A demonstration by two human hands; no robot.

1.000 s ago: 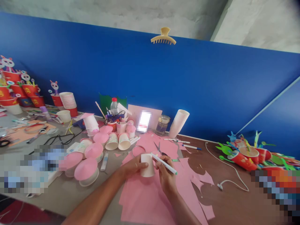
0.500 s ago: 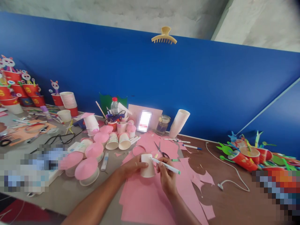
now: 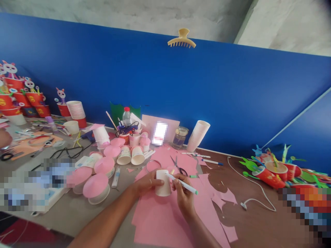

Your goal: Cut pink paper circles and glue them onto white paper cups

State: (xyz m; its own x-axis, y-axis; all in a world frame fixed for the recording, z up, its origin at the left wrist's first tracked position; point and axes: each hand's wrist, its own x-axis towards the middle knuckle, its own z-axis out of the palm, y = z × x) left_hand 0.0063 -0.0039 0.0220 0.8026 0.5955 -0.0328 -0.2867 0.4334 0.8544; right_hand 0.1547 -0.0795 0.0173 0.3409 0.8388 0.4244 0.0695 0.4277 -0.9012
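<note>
My left hand grips a white paper cup, which is upside down, with the thumb across its side. In my right hand is a white marker with a green end, its tip at the upper part of the cup. Whether the tip touches the cup is hard to make out. Beneath both hands lie sheets of pink paper. Just beyond my right hand are open scissors, and a round ring lies behind the cup.
Paper cups with pink cone tops stand to the left, by a glue tube. A stack of white cups and a glass jar stand at the back. A white cable and red decorated cups lie on the right.
My hands, the cup and the marker stay almost in place; the marker's green end has dipped very slightly. At the far left edge, another person's hand has come further into view.
</note>
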